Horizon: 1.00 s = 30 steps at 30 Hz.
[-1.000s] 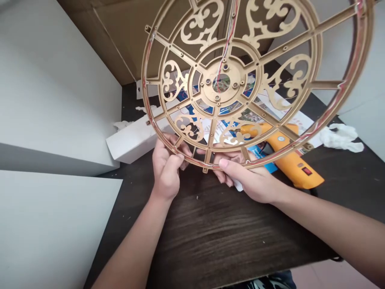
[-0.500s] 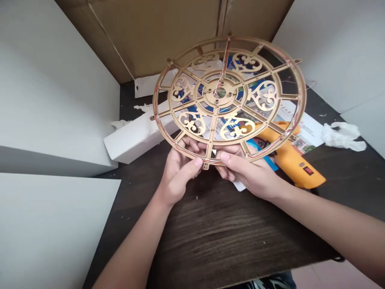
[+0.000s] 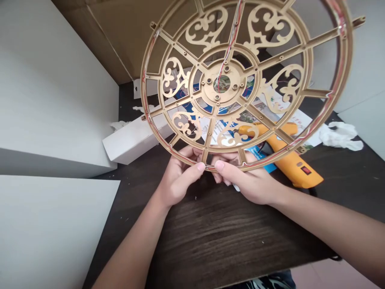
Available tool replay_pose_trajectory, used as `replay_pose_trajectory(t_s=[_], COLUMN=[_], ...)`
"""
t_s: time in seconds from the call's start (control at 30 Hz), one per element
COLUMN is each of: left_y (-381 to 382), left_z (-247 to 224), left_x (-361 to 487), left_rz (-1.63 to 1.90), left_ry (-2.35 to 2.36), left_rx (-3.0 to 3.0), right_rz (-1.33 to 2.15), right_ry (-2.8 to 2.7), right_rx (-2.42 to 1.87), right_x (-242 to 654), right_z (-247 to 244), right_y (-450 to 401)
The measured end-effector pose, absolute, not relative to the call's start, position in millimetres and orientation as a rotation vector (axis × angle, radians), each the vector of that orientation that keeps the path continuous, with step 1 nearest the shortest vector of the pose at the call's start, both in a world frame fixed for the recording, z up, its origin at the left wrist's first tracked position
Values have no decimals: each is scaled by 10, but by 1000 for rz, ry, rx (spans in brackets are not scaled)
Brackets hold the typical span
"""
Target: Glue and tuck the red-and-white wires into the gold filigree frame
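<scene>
A large round gold frame with spokes and scrollwork is raised and tilted up in front of me. Red and white wires run along its rim and down one spoke to the central hub. My left hand grips the near rim, thumb on top and fingers behind. Just to the right, my right hand pinches the same rim, its thumb close to the left one. Fingers of both hands are partly hidden behind the frame.
An orange tool with a red switch lies on the dark wooden table, beside printed papers. A long white box is at the left, crumpled white tissue at the right. Grey-white panels and cardboard surround the table.
The gold frame has tilted up towards the camera, its far edge rising past the top of the view. Both hands keep hold of the near rim and have barely moved.
</scene>
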<state>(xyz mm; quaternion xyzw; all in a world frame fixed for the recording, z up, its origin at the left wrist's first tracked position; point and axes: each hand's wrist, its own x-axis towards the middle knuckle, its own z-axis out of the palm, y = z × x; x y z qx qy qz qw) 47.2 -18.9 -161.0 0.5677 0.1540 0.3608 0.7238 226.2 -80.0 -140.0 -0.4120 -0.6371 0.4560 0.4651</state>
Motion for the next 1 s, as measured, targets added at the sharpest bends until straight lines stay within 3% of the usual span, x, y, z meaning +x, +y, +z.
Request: replay_pose_trajectory(t_s=[0.33,0.63,1.0], left_y=[-174,-172,-149], left_z=[-1660,-1711,-1605], left_x=[416,423,418], left_rz=[778,769,741], left_ry=[267,326,341], left_rx=[1202,1192,1267], right_rz=[883,1064,894], right_ry=[-1741,-1579,-1715], right_rx=[-1058,-1067,-1116], right_x=[2262,2262,2280], right_z=[-1332,-1357,-1341], right_y=[-794,-808,-778])
